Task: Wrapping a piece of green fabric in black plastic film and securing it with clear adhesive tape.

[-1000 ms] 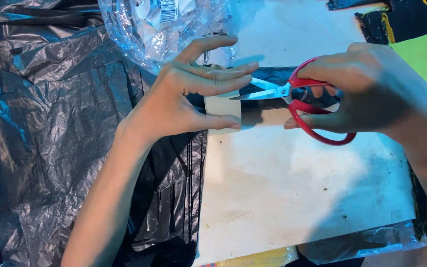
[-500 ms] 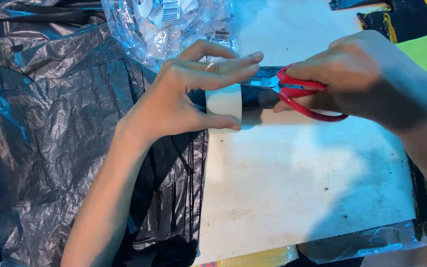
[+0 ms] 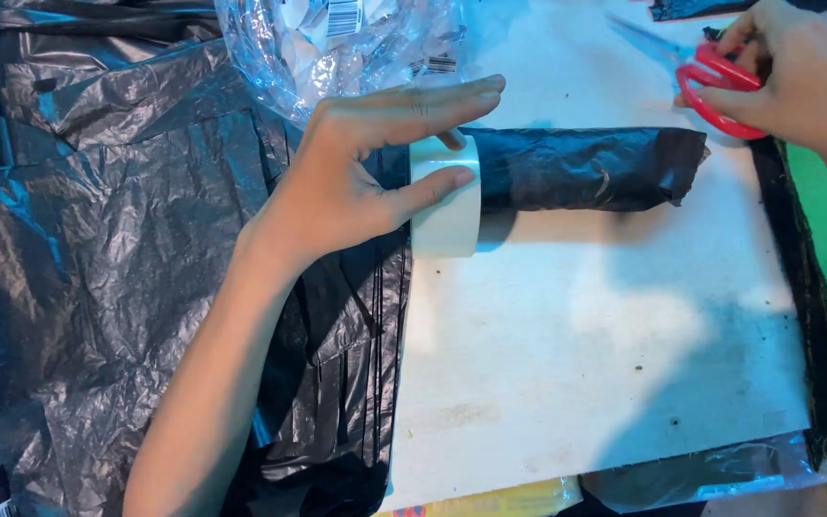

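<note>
Pinning the white tape roll (image 3: 446, 196) upright at the white board's (image 3: 605, 364) left edge, pinched by the left hand (image 3: 356, 172), black plastic strip (image 3: 586, 168) is best kept taut; red-handled scissors (image 3: 715, 86) stay gripped in the right hand (image 3: 796, 67), top-right corner.

Left hand (image 3: 361, 168) grips a white tape roll (image 3: 447, 196) standing on edge on the white board (image 3: 586, 335). A black plastic strip (image 3: 586, 168) extends from the roll toward the right. Right hand (image 3: 796, 67) holds red-handled scissors (image 3: 715, 86) at the board's far right corner. Crumpled black plastic sheeting (image 3: 117, 258) covers the left side; clear bag (image 3: 337, 43) behind.
</note>
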